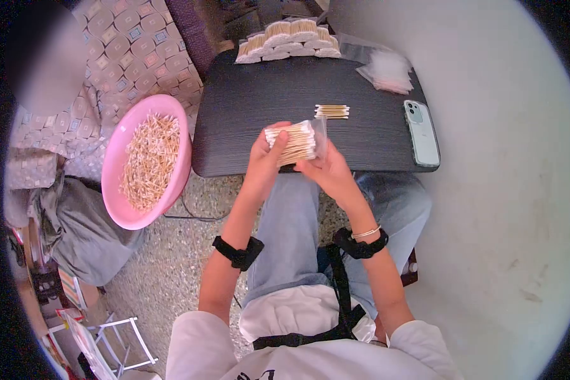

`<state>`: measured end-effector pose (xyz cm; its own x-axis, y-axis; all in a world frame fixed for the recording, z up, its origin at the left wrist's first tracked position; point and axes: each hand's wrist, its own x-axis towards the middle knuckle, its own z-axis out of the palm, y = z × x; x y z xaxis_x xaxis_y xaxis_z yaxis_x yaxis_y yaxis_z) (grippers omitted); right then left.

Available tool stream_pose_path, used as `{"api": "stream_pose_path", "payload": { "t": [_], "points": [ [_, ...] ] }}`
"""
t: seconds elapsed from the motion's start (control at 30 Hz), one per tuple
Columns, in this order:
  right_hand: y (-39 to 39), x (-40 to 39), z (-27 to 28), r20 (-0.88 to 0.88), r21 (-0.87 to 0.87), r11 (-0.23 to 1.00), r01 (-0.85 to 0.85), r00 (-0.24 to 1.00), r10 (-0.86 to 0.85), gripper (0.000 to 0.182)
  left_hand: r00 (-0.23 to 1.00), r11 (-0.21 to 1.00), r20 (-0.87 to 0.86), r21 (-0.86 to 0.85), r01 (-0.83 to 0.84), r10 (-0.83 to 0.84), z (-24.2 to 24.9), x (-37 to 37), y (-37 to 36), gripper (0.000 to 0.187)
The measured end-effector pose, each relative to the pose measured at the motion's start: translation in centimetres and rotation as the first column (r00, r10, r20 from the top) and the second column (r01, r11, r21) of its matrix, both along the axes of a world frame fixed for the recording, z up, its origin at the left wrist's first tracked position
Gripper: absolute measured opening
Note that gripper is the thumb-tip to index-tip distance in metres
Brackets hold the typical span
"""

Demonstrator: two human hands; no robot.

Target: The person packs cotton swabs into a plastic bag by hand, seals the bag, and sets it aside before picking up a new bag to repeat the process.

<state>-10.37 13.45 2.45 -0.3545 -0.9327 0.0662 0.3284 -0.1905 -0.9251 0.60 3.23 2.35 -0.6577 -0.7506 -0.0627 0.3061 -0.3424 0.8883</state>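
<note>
A bundle of cotton swabs [291, 144] is held over the near edge of the black table, its wooden sticks lying crosswise. My left hand [265, 157] is closed around the left end of the bundle, thumb across the front. Clear plastic of a small bag [321, 132] shows at the right end of the swabs. My right hand [330, 170] grips this bag from the right and below, its fingers partly hidden behind it. Just beyond the hands, a small group of loose cotton swabs [332, 112] lies on the table.
Filled swab packs [289, 39] are stacked at the back of the black table [247, 95]. Empty plastic bags [387, 71] and a phone [422, 134] lie on the right. A pink basin [185, 152] full of swabs stands left of the table, and a wall [500, 158] rises at right.
</note>
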Motion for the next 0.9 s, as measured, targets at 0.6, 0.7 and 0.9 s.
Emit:
{"api": "stream_pose_path", "payload": {
  "t": [0.6,0.7,0.9],
  "points": [
    [-2.7,0.1,-1.3,-0.059,-0.125,0.983,0.136,0.988,-0.144,0.027,0.989,0.984,-0.118,-0.145,-0.106,0.089,-2.4,-1.2,0.3,0.022],
    [-3.0,0.2,-2.0,-0.081,-0.109,0.977,0.184,0.978,-0.193,0.023,0.981,0.994,-0.162,-0.012,-0.109,0.106,-2.0,-1.3,0.2,0.019],
    [-3.2,0.3,-2.5,-0.054,-0.134,0.975,0.175,0.982,-0.183,0.024,0.978,1.000,-0.207,0.022,-0.012,0.017,-2.3,-0.5,-0.3,0.030]
  ]
}}
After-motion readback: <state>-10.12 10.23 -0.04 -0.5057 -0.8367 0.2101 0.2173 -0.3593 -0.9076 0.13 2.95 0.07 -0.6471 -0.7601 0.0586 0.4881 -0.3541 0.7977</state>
